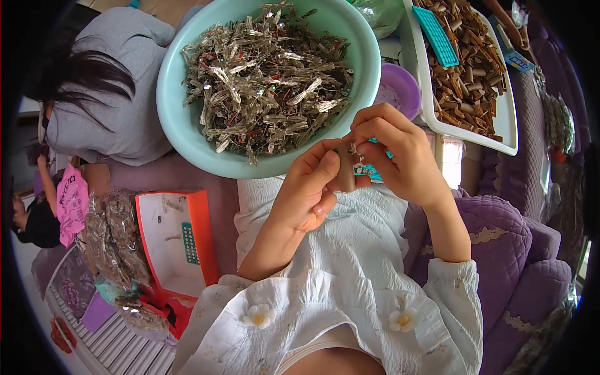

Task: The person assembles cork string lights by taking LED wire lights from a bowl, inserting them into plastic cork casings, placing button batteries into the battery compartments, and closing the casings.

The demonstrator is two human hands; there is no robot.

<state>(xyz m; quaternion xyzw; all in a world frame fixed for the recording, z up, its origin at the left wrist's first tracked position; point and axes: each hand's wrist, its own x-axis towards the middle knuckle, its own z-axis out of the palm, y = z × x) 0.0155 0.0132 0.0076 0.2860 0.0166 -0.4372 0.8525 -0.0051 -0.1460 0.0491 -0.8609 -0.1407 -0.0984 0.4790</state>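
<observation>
Above my lap, my left hand [303, 190] is closed round a small brown curved piece [346, 174], gripped between thumb and fingers. It resembles the brown pieces in the white tray. Close beside it, my right hand [403, 156] pinches a small shiny, silvery dangling piece [358, 160] whose exact kind I cannot make out. The two hands nearly meet, and the silvery piece hangs next to the brown one's upper edge. Partly hidden behind my right hand is a turquoise card or tray [374, 174].
A big pale-green basin [172, 112] full of clear-wrapped bundles stands ahead. Far right, a white tray [511, 134] holds brown pieces and a turquoise perforated strip [436, 36]. A purple bowl [409, 94] sits between. An orange-red box [203, 237] lies left; a person in grey [109, 119] sits beyond.
</observation>
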